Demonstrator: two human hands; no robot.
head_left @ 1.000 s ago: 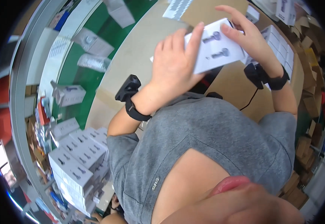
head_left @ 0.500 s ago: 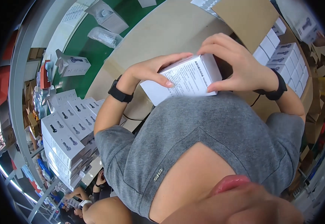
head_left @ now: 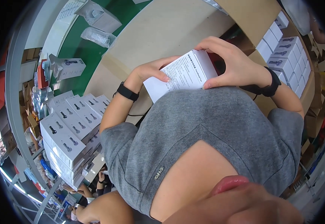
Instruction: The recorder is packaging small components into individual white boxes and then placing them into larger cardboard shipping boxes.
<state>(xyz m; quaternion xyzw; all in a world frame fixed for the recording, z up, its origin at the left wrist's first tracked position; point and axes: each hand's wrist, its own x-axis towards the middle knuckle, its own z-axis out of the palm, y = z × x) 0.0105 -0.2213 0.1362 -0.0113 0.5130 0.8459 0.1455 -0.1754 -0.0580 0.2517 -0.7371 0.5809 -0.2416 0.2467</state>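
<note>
Close to my chest, both hands hold a white box [head_left: 181, 72] printed with dark text on its upward face. My left hand [head_left: 156, 69] wraps its left end, thumb lying over the printed face and the other fingers on the far side. At the right end my right hand [head_left: 229, 61] curves around the box, with thumb and fingertips on its near and far edges. The right end is partly shaded by that hand, so I cannot tell if its flap is closed. My grey shirt hides the box's near lower edge.
Stacked white boxes [head_left: 71, 119] with fan pictures stand at left. A brown carton [head_left: 308, 89] on the right holds rows of similar boxes. Beyond the beige table [head_left: 162, 28], a green surface [head_left: 67, 43] bears open white boxes [head_left: 72, 69] and a clear-wrapped item [head_left: 97, 36]. Other people are nearby.
The white box has shifted slightly left and tilted, showing more of its right end. Both hands remain on it, the right hand's fingers moving a little toward the left.
</note>
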